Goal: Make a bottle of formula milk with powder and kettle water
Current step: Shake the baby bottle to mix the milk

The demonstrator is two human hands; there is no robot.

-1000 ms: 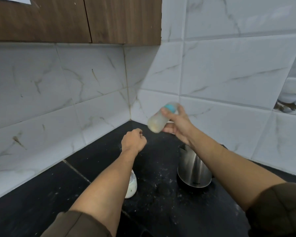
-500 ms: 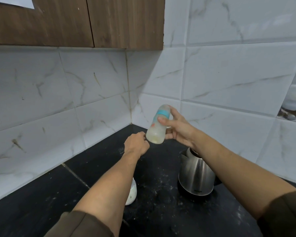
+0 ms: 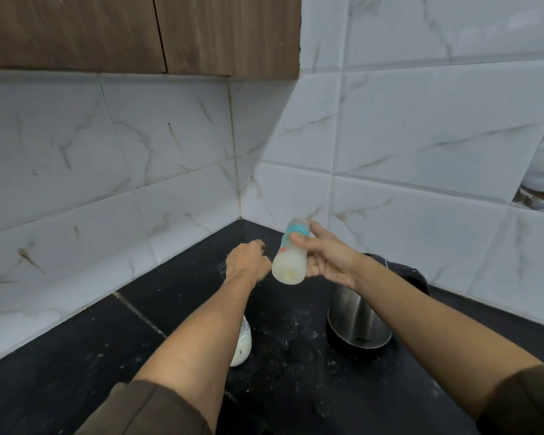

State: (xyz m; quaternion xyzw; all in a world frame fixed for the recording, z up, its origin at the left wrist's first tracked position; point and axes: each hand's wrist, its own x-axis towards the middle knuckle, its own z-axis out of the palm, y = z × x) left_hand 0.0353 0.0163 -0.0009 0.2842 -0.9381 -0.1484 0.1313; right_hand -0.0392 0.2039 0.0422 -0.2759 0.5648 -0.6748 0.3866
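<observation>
Nothing here can be read.
The steel kettle (image 3: 358, 321) has a small dark mark low on its side, too small to make out. The bottle (image 3: 288, 262) has a teal band and some orange print, too blurred to show any letters or numbers.

Counted items: two hands, left hand (image 3: 247, 260) and right hand (image 3: 328, 262); one feeding bottle (image 3: 291, 262) gripped in the right fingers (image 3: 300, 239); one steel kettle (image 3: 358, 321) below those fingers; one white container (image 3: 242, 345) well below the left fingers (image 3: 258, 246); two wooden cabinet doors (image 3: 233, 32) high above both.
</observation>
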